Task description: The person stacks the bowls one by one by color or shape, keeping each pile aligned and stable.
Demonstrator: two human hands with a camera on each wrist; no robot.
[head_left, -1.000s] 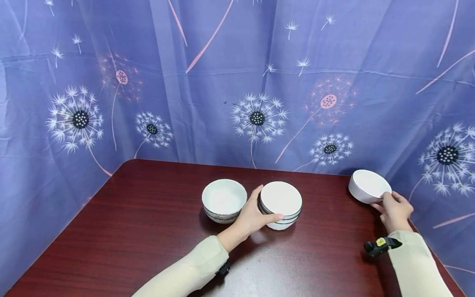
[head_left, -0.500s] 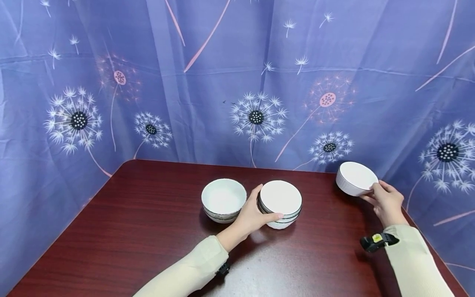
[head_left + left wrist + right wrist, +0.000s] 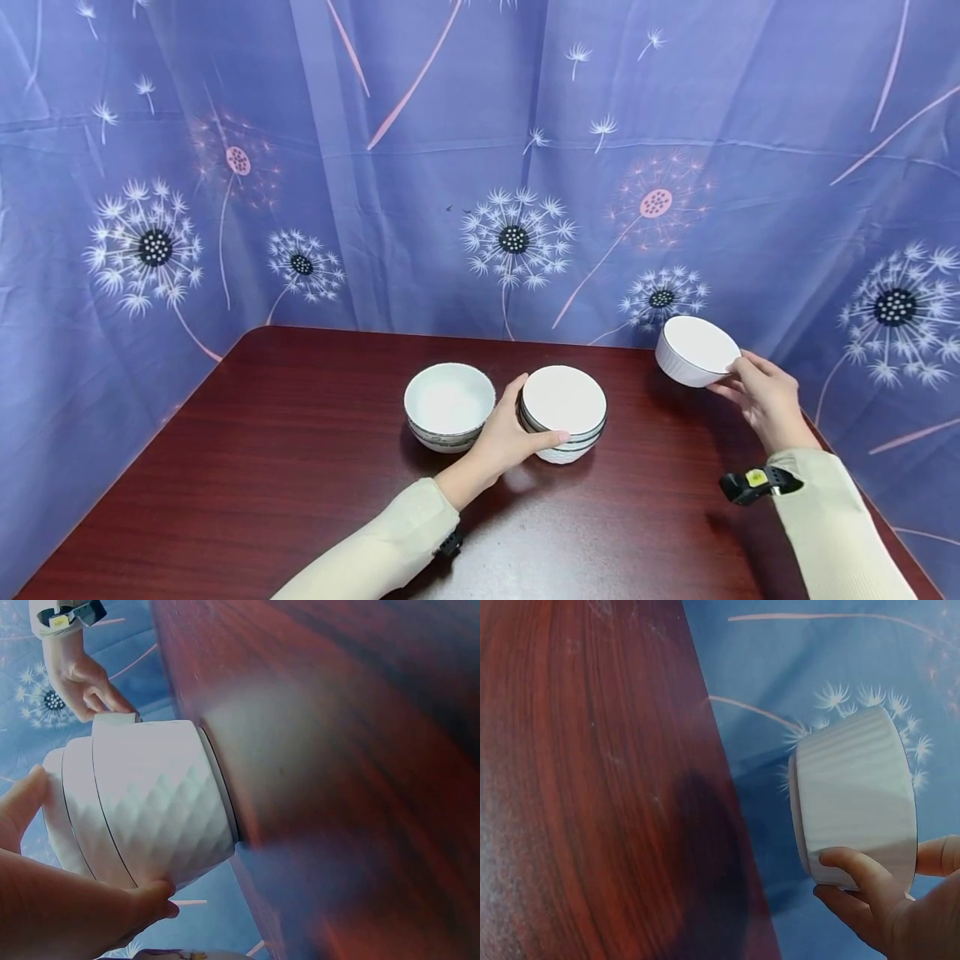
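In the head view my left hand (image 3: 501, 437) grips the side of a stack of white dark-rimmed bowls (image 3: 564, 404), thumb in front and fingers behind. The left wrist view shows the dimpled wall of the lowest bowl (image 3: 161, 795) standing on the table. My right hand (image 3: 765, 400) pinches the near rim of a white ribbed bowl (image 3: 697, 352) and holds it tilted above the table at the far right. Up close in the right wrist view, the ribbed bowl (image 3: 859, 791) sits between thumb and fingers (image 3: 862, 874).
Left of the stack stand nested pale bowls (image 3: 450, 404) with a patterned outside. A dark red wooden table (image 3: 247, 467) bears everything, and a blue dandelion-print curtain (image 3: 405, 233) hangs along its back and sides.
My right hand has carried the ribbed bowl up and to the left, nearer the stack. My left hand stays gripping the stacked bowls.
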